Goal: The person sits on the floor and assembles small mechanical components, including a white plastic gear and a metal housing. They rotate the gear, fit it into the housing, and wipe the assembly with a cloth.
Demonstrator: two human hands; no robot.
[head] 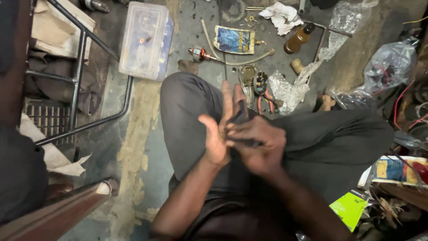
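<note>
Both hands, left hand [217,134], right hand [258,145], clasp small dark part [242,115] (blurred).

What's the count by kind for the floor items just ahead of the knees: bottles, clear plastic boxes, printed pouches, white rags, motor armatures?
Brown bottle: 1
Clear plastic box: 1
Blue printed pouch: 1
White rag: 1
Motor armature: 1
Total: 5
The left hand and right hand are pressed together around a dark piece, not counted.
</note>
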